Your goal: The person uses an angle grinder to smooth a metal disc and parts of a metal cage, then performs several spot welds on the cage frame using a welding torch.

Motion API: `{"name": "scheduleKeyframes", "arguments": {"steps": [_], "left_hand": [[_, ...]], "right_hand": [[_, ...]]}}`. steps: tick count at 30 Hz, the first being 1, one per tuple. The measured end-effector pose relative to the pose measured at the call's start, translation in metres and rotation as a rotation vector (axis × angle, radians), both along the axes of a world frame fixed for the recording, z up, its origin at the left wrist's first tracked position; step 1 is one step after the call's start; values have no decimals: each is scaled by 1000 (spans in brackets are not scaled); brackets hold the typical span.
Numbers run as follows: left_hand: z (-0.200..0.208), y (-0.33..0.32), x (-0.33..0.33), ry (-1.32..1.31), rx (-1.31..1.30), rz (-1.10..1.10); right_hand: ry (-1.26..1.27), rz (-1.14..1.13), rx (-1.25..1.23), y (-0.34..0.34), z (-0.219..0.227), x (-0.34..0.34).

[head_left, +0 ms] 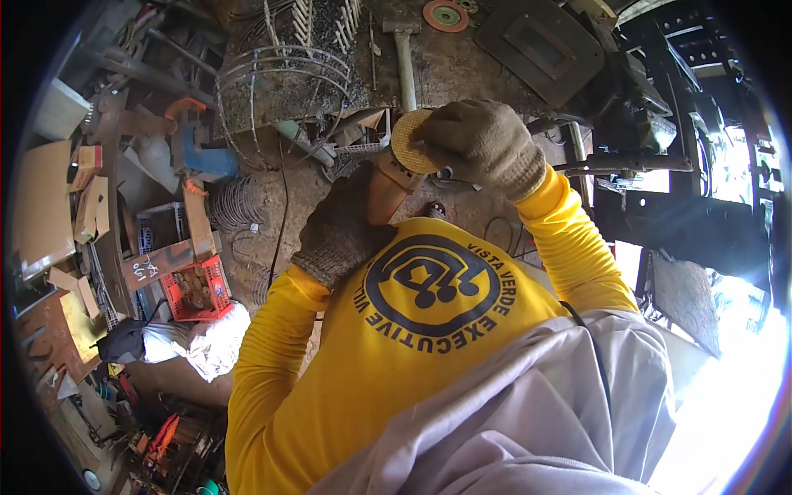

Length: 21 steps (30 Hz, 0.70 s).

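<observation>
The left hand [345,219], in a dark glove, is wrapped around the orange body of what appears to be an angle grinder [390,188]; its fingers are partly hidden. By the gloved right hand [488,142], a round yellow disc [409,140] at the tool's far end is gripped by its right side. The tool is held in front of the chest, at the near side of the surface [462,70].

Should the switch be pressed by the left hand, the right glove could be caught by the spinning disc; whether power is connected cannot be told. Wobble could be caused by a disc seated crookedly.

Farther off, a hammer [405,66] is pointed handle-first toward the disc. Space is taken up by a wire cage [252,103] at left and a dark welding shield [540,49] at right.
</observation>
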<state>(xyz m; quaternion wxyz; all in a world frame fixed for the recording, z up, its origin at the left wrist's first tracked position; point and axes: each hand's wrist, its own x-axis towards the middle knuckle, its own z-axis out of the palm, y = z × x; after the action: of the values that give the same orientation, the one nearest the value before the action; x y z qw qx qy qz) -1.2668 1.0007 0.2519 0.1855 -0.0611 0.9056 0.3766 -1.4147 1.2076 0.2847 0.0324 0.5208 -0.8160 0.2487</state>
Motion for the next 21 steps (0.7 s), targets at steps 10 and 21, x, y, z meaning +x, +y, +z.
{"name": "scheduleKeyframes", "arguments": {"steps": [10,21], "left_hand": [[10,5,0,-8,-86,-25],[12,6,-3,-94,-160,-25]], "right_hand": [[17,-76,35,4,4,14],[28,-54,169,1,10,5]]}}
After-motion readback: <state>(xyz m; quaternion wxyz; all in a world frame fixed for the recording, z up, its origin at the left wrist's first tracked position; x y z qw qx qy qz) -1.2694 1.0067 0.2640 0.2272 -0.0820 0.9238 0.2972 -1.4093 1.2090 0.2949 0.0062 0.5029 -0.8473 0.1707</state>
